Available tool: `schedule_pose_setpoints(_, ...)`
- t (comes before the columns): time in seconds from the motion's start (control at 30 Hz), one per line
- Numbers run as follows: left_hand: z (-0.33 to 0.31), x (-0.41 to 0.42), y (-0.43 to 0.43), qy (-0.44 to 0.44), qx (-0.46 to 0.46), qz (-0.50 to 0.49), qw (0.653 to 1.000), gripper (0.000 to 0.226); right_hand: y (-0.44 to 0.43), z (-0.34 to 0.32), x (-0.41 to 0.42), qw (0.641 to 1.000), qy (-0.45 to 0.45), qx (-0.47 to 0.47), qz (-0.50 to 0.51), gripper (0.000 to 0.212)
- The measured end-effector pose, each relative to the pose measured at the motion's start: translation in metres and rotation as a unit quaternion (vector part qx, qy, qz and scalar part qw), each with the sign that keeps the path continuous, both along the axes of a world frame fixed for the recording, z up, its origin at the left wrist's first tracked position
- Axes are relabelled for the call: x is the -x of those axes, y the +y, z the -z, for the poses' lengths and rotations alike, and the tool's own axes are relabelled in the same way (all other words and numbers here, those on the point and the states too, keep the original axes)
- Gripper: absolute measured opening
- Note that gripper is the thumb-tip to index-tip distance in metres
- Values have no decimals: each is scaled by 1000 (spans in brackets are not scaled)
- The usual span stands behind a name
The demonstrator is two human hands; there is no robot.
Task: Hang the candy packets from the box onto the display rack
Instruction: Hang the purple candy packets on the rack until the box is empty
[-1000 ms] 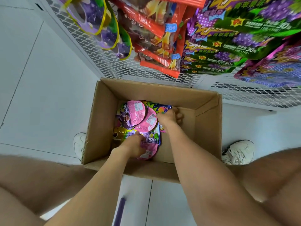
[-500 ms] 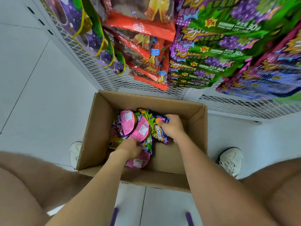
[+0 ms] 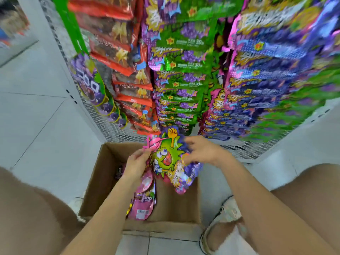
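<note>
View from a head-worn camera, looking down at a person crouched over an open cardboard box (image 3: 103, 173) on a white tiled floor (image 3: 46, 126). Both bare hands hold up one candy packet (image 3: 166, 159) just above the box's far end, in front of the foot of the display rack (image 3: 237, 150). The packet is purple and shows a spiky green cartoon face with a raised fist. The left hand (image 3: 137, 162) has its grip pinching the packet's left edge; the right hand (image 3: 204, 151) has its grip curled on the right edge, though motion blur softens the fingers. Pink packets (image 3: 142, 205) show below the left hand, inside the box; whether that hand also holds the topmost one cannot be told. The rack is white wire mesh, crowded with hanging rows: purple round packets (image 3: 90, 83), red packets (image 3: 125, 56), green grape packets (image 3: 181, 57) and blue-purple packets (image 3: 266, 74). Bare knees and a white shoe (image 3: 222, 216) frame the box.
</note>
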State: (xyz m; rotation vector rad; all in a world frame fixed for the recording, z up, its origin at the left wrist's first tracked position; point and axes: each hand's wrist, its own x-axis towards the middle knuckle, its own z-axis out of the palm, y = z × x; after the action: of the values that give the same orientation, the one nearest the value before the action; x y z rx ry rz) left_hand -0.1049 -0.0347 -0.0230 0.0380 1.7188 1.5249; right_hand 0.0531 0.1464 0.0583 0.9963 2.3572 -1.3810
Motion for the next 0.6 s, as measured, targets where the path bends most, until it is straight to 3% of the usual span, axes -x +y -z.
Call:
schedule_pose_setpoints(0.13, -65, 3, -1, 79, -56, 86, 992, 12, 4, -47, -30, 992, -71, -60, -81, 39)
schedule_pose_setpoints(0.23, -111, -2, 1, 104, -46, 158, 981, 11, 3, -70, -47, 997, 20, -72, -9, 31)
schedule_pose_setpoints(0.3, -141, -10, 1, 135, -44, 200, 969, 16, -5, -85, -51, 984, 124, -115, 53, 31)
schedule_pose_setpoints(0.37, -168, -18, 3, 183, -37, 226, 956, 7, -15, -102, -54, 970, 216, -97, 51, 25)
schedule_pose_setpoints(0.43, -199, -24, 5, 227, -33, 241, 943, 5, -19, -119, -56, 958, 253, -126, 37, 9)
schedule_pose_setpoints(0.6, -276, -43, 25, 357, -129, 278, 882, 19, -15, -179, -67, 922, 331, -189, 66, 21)
